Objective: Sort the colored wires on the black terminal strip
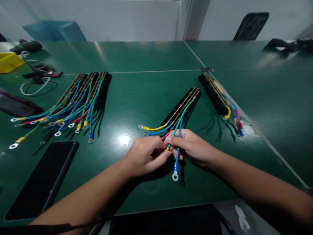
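Note:
A black terminal strip (177,107) with brass-coloured rails lies in front of me, its wires running down toward my hands. My left hand (149,155) is closed, thumb and forefinger pinching the yellow-sleeved end of a green wire (184,112). My right hand (192,147) grips the same green wire just above that, fingertips touching the left ones. A blue wire (177,155) passes by the right fingers and ends in a bare ring terminal (175,176). Yellow (156,128) and blue wires with ring lugs stick out leftward. A red wire (166,134) disappears behind the fingers.
Several wired strips (97,86) lie side by side at left, lugs toward me. Another wired strip (215,94) lies at right. A phone (44,179) rests near the left front edge. Cables (40,73), a yellow bin (9,62) and a dark bottle-like object (18,103) stand farther left.

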The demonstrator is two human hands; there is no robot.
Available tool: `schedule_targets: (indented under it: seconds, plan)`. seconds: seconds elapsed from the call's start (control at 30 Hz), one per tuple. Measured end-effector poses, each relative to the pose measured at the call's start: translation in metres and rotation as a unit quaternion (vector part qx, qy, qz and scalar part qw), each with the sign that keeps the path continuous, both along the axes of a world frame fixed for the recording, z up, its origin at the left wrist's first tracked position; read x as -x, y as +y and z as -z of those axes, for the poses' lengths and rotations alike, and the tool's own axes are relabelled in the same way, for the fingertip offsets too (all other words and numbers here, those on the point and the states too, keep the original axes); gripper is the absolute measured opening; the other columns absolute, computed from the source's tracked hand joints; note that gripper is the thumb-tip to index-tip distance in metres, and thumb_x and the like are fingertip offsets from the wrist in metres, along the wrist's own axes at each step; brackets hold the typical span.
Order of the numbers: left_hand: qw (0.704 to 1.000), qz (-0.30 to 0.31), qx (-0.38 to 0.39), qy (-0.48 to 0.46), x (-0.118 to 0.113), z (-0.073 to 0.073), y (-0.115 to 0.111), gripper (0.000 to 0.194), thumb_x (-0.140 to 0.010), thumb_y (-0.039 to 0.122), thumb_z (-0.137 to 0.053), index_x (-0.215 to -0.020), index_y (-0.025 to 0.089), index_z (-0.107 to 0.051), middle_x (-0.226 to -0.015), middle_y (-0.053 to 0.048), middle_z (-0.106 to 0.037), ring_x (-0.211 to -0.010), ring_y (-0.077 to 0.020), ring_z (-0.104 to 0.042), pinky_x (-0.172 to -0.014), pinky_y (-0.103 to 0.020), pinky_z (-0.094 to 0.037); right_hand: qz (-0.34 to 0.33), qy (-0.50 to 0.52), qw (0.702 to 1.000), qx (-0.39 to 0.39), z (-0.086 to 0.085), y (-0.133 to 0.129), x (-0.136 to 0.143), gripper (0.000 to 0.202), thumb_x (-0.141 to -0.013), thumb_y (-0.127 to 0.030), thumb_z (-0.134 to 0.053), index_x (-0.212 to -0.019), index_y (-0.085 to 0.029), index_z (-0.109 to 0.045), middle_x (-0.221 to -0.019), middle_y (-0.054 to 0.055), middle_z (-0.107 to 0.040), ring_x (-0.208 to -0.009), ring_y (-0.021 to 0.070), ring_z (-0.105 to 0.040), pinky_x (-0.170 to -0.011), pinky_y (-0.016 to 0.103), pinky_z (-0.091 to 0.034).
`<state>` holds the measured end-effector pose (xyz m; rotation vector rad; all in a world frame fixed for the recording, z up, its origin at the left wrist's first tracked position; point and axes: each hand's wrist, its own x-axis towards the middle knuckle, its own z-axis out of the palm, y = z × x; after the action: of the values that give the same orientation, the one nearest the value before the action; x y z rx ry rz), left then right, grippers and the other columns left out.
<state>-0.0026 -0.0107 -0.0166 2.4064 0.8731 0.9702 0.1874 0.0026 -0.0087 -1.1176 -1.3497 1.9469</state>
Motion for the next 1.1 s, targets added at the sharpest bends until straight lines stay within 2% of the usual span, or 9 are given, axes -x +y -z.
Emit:
schedule_targets:
  seconds: [0.27, 0.47, 0.67, 0.9, 1.1]
  plan:
    - [1.0, 0.012, -0.002, 0.007, 0.0004, -0.0024, -0.0002, 0.017, -0.079, 0.029, -0.068, -0.081, 0.014, -0.059, -0.065, 0.002, -0.062, -0.055, -0.0067, -0.054, -0.052, -0.018, -0.038, 0.0, 0.013, 1.0, -0.002, -0.0013, 0.0001, 0.0011, 0.023, -0.083, -0.036, -0.063, -0.078, -0.013, -0.06, -0.054, -0.004, -0.054, -0.042, 0.0048, -0.046, -0.038, 0.014, -0.037]
    - [1.0, -0.008, -0.014, 0.01, -0.0019, 0.0, -0.0007, 0.006, -0.081, 0.018, -0.061, -0.077, 0.014, -0.059, -0.061, 0.003, -0.06, -0.05, -0.0057, -0.052, -0.05, -0.017, -0.035, 0.013, 0.008, 1.0, 0.002, -0.0007, 0.0006, 0.0022, 0.022, -0.082, -0.034, -0.064, -0.078, -0.013, -0.06, -0.056, -0.003, -0.055, -0.043, 0.0047, -0.047, -0.037, 0.013, -0.038]
    - [0.999, -0.021, 0.012, 0.044, -0.0012, -0.0031, -0.0018, 0.012, -0.085, 0.019, -0.054, -0.075, 0.014, -0.058, -0.059, 0.002, -0.059, -0.051, -0.0067, -0.053, -0.05, -0.018, -0.037, 0.012, 0.01, 1.0, 0.006, -0.002, 0.0002, 0.0024, 0.024, -0.081, -0.035, -0.066, -0.077, -0.013, -0.059, -0.055, -0.003, -0.054, -0.042, 0.0046, -0.047, -0.037, 0.013, -0.038]
    - [0.998, -0.043, 0.044, -0.001, -0.0001, -0.0042, -0.0007, 0.013, -0.08, 0.023, -0.064, -0.073, 0.014, -0.058, -0.057, 0.004, -0.062, -0.048, -0.0052, -0.055, -0.048, -0.015, -0.037, 0.012, -0.001, 1.0, 0.008, -0.0009, 0.0008, 0.0024, 0.024, -0.081, -0.036, -0.065, -0.079, -0.013, -0.059, -0.056, -0.003, -0.055, -0.042, 0.0047, -0.048, -0.037, 0.014, -0.038]
    - [0.997, -0.05, 0.055, 0.037, 0.0018, -0.0067, -0.0009, 0.017, -0.085, 0.022, -0.056, -0.07, 0.014, -0.057, -0.052, 0.004, -0.056, -0.045, -0.0053, -0.047, -0.047, -0.017, -0.033, 0.011, 0.004, 1.0, 0.009, -0.0038, 0.0007, 0.002, 0.025, -0.081, -0.036, -0.065, -0.077, -0.013, -0.057, -0.054, -0.004, -0.053, -0.041, 0.0044, -0.046, -0.037, 0.013, -0.037]
